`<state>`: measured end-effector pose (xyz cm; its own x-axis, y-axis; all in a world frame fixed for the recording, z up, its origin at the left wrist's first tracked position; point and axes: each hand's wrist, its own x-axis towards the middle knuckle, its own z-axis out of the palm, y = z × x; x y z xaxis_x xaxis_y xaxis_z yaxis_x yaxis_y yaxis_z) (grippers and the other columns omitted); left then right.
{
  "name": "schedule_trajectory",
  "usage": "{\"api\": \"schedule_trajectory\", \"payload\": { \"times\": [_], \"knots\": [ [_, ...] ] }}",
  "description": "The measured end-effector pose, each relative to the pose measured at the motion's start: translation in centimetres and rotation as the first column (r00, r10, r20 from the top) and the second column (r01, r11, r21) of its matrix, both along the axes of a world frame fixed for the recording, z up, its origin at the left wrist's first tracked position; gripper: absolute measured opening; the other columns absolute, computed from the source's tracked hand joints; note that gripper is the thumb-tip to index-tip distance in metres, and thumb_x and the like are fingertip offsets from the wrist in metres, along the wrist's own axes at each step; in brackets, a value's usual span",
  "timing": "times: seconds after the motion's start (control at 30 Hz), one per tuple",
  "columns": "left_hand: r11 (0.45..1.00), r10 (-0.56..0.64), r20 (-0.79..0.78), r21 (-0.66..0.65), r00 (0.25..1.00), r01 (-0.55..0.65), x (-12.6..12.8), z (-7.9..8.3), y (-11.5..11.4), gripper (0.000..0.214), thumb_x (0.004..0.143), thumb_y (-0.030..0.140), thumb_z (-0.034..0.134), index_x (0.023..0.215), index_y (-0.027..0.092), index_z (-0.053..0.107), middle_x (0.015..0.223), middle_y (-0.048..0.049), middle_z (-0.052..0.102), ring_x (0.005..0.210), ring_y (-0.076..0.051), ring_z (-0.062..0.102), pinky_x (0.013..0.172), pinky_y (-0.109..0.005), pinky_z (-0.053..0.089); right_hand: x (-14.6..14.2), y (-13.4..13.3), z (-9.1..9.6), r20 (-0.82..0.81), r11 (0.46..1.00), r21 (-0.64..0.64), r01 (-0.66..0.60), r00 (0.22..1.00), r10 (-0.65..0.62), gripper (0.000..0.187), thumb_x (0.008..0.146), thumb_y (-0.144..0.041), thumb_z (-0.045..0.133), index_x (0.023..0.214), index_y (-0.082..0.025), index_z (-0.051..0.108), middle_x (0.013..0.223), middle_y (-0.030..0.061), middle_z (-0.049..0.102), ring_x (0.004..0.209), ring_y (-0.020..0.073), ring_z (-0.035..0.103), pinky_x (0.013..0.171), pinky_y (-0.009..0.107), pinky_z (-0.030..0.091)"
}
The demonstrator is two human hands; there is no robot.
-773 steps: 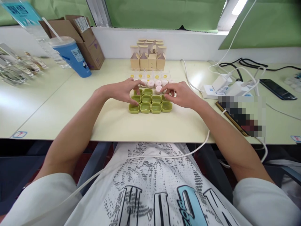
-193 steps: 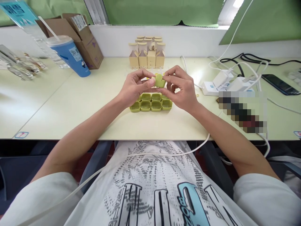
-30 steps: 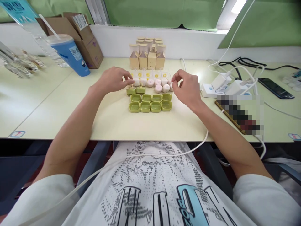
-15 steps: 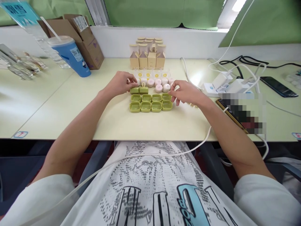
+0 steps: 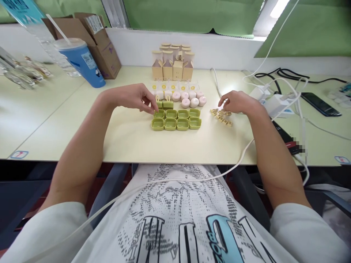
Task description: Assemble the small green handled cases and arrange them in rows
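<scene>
My left hand (image 5: 139, 99) reaches in from the left, its thumb and fingers closed at the rim of the back-left small green box (image 5: 159, 114). Several such open green boxes (image 5: 177, 123) stand in two rows. Just behind them are two green pieces (image 5: 168, 105) with upright yellow loops. My right hand (image 5: 234, 102) is right of the boxes, fingers bent and apart over a small pile of yellow loop-shaped pieces (image 5: 223, 118). Whether a fingertip touches a loop I cannot tell. Small round pink and white pieces (image 5: 194, 102) sit behind the boxes.
Clear pieces with yellow marks (image 5: 173, 87) and small beige cartons (image 5: 177, 69) stand at the back. Left are a blue cup (image 5: 85, 65) and a cardboard box (image 5: 105, 54). Chargers (image 5: 278, 104), cables and phones (image 5: 319, 104) lie right. A white cable (image 5: 192, 179) crosses my lap.
My left hand has come forward from the looped green pieces to the back-left box. My right hand has moved right, away from the boxes and over the yellow loops. Both looped pieces now show.
</scene>
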<state>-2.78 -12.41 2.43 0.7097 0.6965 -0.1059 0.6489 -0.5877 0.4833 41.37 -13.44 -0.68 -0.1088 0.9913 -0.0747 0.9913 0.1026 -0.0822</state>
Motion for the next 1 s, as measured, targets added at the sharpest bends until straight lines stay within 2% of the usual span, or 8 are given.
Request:
{"api": "schedule_trajectory", "payload": {
  "times": [0.13,0.3,0.47,0.57,0.7,0.83,0.93,1.0],
  "knots": [
    [0.998,0.034,-0.162,-0.054,0.986,-0.043,0.0,0.0,0.0,0.029,0.084,0.051,0.086,0.104,0.033,0.098,0.061,0.0023,0.069,0.058,-0.016,0.063,0.063,-0.030,0.040,-0.4,-0.1,0.4,-0.015,0.996,-0.093,-0.011,1.000,0.009,0.033,0.083,-0.008,0.080,0.108,-0.026,0.091,0.104,0.0010,0.091,0.084,0.0219,0.080,0.082,0.033,0.064],
    [0.997,0.082,-0.161,0.000,0.984,-0.083,0.8,-0.6,-0.1,0.028,0.079,0.043,0.085,0.101,0.032,0.098,0.083,0.0003,0.080,0.068,-0.017,0.063,0.075,-0.030,0.047,-0.6,-0.6,0.7,-0.095,0.999,-0.036,-0.030,0.995,0.026,0.022,0.083,-0.010,0.079,0.096,-0.023,0.089,0.090,0.0031,0.088,0.083,0.0257,0.081,0.088,0.040,0.068],
    [0.998,0.033,-0.125,0.052,0.992,-0.026,0.6,-0.8,0.0,0.023,0.079,0.043,0.085,0.094,0.030,0.097,0.091,-0.0004,0.084,0.077,-0.018,0.064,0.083,-0.031,0.048,-1.1,-1.0,0.8,-0.293,0.959,0.285,0.001,0.952,0.086,0.019,0.089,-0.016,0.075,0.097,-0.023,0.090,0.091,0.0099,0.087,0.091,0.0356,0.084,0.100,0.055,0.070],
    [0.997,-0.004,-0.098,0.076,0.995,0.012,0.3,-1.0,0.3,0.023,0.082,0.050,0.087,0.090,0.029,0.096,0.085,-0.0014,0.080,0.077,-0.018,0.063,0.083,-0.031,0.048,-2.5,-1.4,0.5,-0.407,0.883,0.466,0.057,0.900,0.156,0.021,0.089,-0.013,0.072,0.099,-0.022,0.089,0.095,0.0100,0.088,0.095,0.0340,0.085,0.104,0.053,0.069],
    [0.997,-0.040,-0.093,0.060,0.995,0.046,0.2,-1.1,0.5,0.029,0.083,0.056,0.091,0.087,0.028,0.094,0.085,-0.0028,0.078,0.077,-0.018,0.064,0.082,-0.031,0.050,-4.5,-1.6,-0.4,-0.484,0.818,0.571,0.071,0.834,0.265,0.013,0.094,-0.015,0.074,0.094,-0.026,0.081,0.098,0.0075,0.086,0.093,0.0303,0.085,0.104,0.052,0.070],
    [0.996,-0.085,-0.040,0.036,0.996,0.087,-0.4,0.1,0.2,0.033,0.087,0.060,0.091,0.088,0.027,0.093,0.086,-0.0047,0.077,0.074,-0.018,0.064,0.075,-0.033,0.050,-5.6,-1.8,-1.3,-0.642,0.800,0.583,0.141,0.682,0.349,0.013,0.104,-0.034,0.079,0.095,-0.028,0.072,0.094,0.0036,0.078,0.084,0.0244,0.084,0.084,0.043,0.073],
    [0.996,-0.089,0.193,0.045,0.977,0.082,-0.8,0.9,-0.1,0.038,0.087,0.062,0.098,0.087,0.026,0.090,0.098,-0.0078,0.080,0.084,-0.021,0.069,0.079,-0.035,0.057,-6.0,-1.8,-1.6,-0.759,0.829,0.538,0.154,0.516,0.397,0.023,0.107,-0.047,0.081,0.100,-0.028,0.072,0.094,0.0018,0.072,0.079,0.0213,0.083,0.066,0.034,0.069],
    [0.998,-0.066,0.408,0.025,0.911,0.061,-0.6,0.6,-0.1,0.043,0.084,0.062,0.104,0.087,0.024,0.086,0.114,-0.0105,0.082,0.101,-0.024,0.075,0.085,-0.036,0.063,-6.3,-1.8,-1.8,-0.781,0.834,0.537,0.129,0.449,0.434,0.024,0.106,-0.052,0.084,0.103,-0.030,0.076,0.096,0.0014,0.072,0.080,0.0199,0.082,0.067,0.034,0.071]
  ]
}}
